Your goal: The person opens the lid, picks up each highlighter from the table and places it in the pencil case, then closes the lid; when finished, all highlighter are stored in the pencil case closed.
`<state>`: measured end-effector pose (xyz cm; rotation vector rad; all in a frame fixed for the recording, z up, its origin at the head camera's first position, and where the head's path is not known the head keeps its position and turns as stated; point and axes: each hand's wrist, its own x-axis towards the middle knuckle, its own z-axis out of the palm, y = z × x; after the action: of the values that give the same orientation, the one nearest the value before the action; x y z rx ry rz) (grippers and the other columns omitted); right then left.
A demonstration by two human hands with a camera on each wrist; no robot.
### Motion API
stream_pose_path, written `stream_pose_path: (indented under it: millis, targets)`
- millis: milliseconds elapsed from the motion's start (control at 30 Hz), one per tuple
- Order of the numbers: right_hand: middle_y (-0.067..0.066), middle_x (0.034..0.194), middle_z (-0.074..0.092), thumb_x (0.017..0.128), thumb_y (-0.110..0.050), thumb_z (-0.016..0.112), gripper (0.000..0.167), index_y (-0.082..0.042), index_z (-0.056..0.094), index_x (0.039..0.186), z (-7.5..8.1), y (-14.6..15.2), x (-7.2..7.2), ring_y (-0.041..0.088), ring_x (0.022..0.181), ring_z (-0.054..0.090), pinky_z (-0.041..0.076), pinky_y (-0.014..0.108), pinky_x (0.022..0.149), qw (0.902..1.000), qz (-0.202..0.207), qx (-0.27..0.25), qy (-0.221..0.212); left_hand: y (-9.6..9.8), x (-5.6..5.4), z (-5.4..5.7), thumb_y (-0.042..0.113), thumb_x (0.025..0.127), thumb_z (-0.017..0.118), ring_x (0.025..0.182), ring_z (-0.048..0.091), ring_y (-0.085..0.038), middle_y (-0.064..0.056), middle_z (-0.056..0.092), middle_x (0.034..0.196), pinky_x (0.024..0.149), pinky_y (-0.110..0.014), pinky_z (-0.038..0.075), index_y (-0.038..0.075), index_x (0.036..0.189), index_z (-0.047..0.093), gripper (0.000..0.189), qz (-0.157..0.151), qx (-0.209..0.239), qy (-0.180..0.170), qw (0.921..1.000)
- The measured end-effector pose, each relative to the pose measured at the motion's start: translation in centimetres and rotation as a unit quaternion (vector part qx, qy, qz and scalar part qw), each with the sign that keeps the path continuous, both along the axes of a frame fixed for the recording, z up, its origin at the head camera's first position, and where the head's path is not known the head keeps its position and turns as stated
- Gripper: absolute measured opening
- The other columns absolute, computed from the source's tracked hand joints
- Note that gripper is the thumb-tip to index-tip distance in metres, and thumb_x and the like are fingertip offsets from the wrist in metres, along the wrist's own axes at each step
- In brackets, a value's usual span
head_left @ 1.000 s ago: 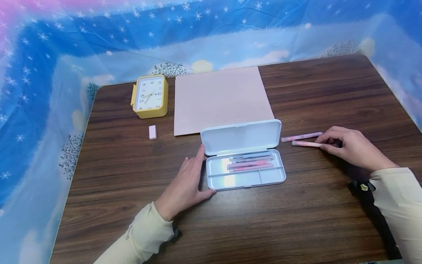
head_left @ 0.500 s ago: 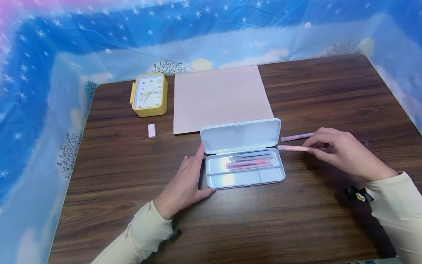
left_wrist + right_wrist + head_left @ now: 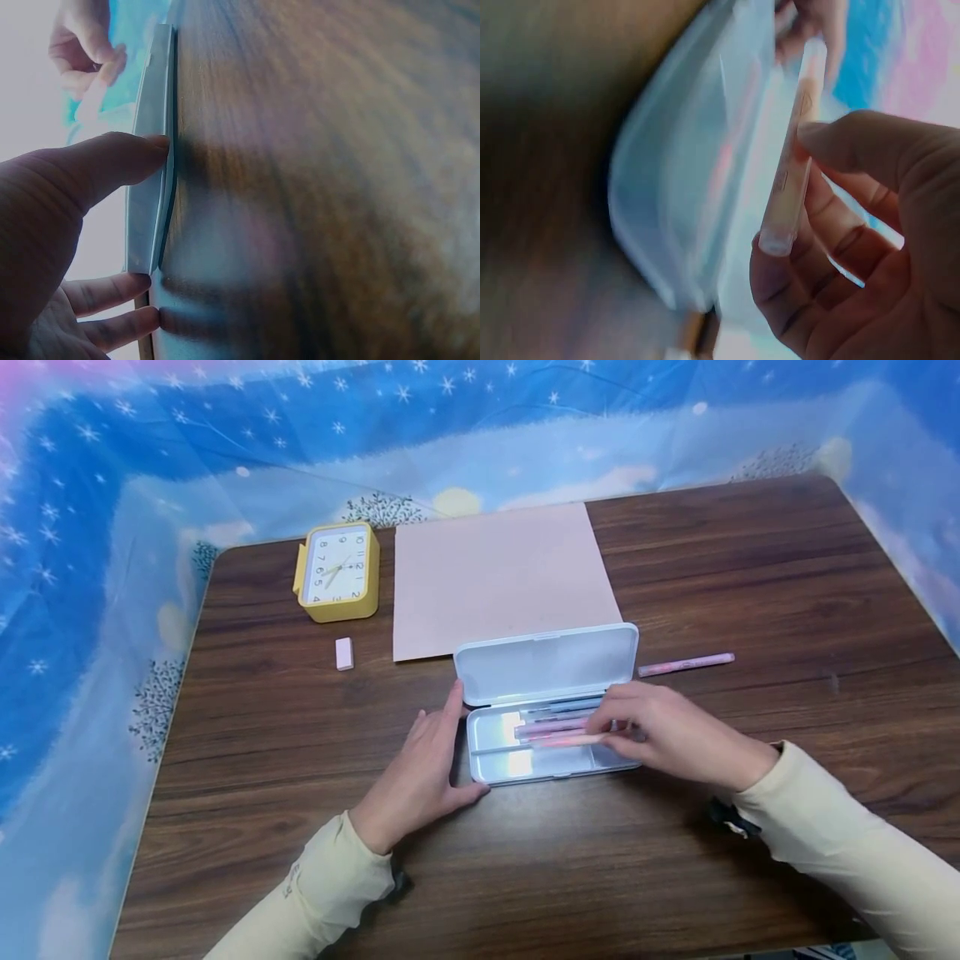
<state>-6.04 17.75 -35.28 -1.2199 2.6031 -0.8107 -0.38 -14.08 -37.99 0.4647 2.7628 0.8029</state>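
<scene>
My left hand (image 3: 416, 777) holds the left end of an open white pencil case (image 3: 487, 771), its thumb at the front edge and its index finger by the hinged lid. In the left wrist view the thumb presses the case's side wall (image 3: 148, 217). My right hand (image 3: 660, 731) pinches a pale peach pen (image 3: 791, 176) with clear ends between thumb and fingers, over the right half of the case. Several pink, mauve and blue pens (image 3: 551, 725) lie in the long back compartment, partly hidden by that hand. A pink-purple pen (image 3: 686, 665) lies on the table right of the lid.
Behind the case a pale pink sheet (image 3: 502, 577) lies on the wooden table (image 3: 750, 577). A yellow alarm clock (image 3: 339, 572) stands at the back left, with a small pale eraser (image 3: 343, 654) in front of it. A patterned blue cloth (image 3: 525, 443) hangs behind the table.
My right hand has lifted the peach pen off the table and carried it left, over the case. The pink-purple pen stays behind on the table. My left hand keeps its place on the case.
</scene>
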Motion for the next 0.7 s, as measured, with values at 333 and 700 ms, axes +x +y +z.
stream_pose_path:
  millis: [333,700]
  targets:
    - [-0.009,0.094,0.064,0.088,-0.011,0.072,0.012,-0.019,0.074,0.097,-0.7,-4.1,1.1,0.004,0.078,0.053,0.05,0.024,0.07,0.9995,0.01,0.026,-0.011,-0.1,0.0,-0.1,0.031,0.072,0.088,0.144,0.036,-0.022,-0.011,0.046,0.148,0.122,-0.054,0.018,0.017,0.159,-0.008,0.13,0.0,0.002,-0.001,1.0]
    - [-0.009,0.09,0.06,0.088,-0.015,0.073,0.01,-0.02,0.074,0.096,-1.3,-5.3,1.7,0.003,0.075,0.05,0.048,0.021,0.067,0.9983,0.022,0.053,-0.007,-0.2,0.0,-0.2,0.032,0.073,0.088,0.144,0.037,-0.022,-0.01,0.047,0.148,0.121,-0.055,0.018,0.018,0.158,-0.009,0.13,-0.001,0.006,-0.004,1.0]
